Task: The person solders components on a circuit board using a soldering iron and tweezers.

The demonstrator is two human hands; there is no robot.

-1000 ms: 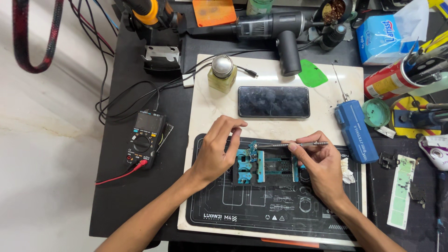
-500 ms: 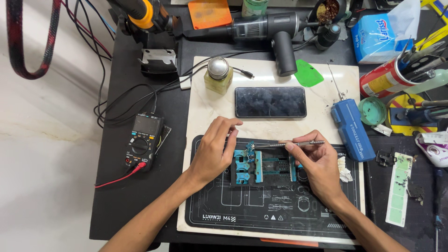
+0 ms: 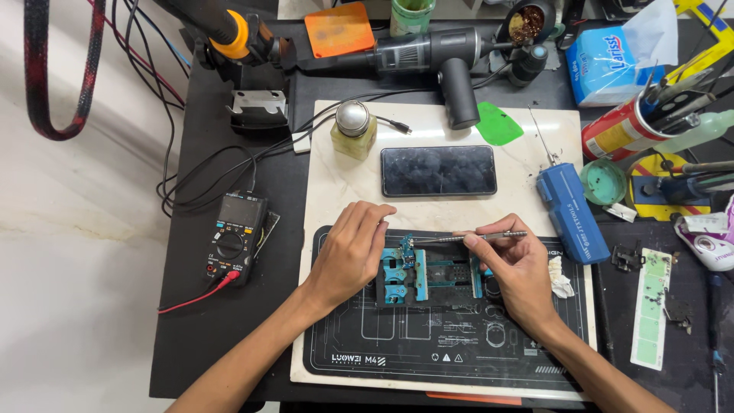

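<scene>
**Now both hands work at the blue holder**

Your left hand (image 3: 352, 252) rests on the black mat (image 3: 359, 344), fingers curled loosely and touching the left end of the blue holder (image 3: 428, 275), gripping nothing. Your right hand (image 3: 516, 268) is closed around thin tweezers (image 3: 466, 238), whose tip touches the small board (image 3: 407, 246) clamped in the holder. A dark phone (image 3: 439, 170) lies just behind, and a multimeter (image 3: 233, 237) sits to the left.

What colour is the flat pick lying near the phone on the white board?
Bright green pick, clearest in the head view.
</scene>
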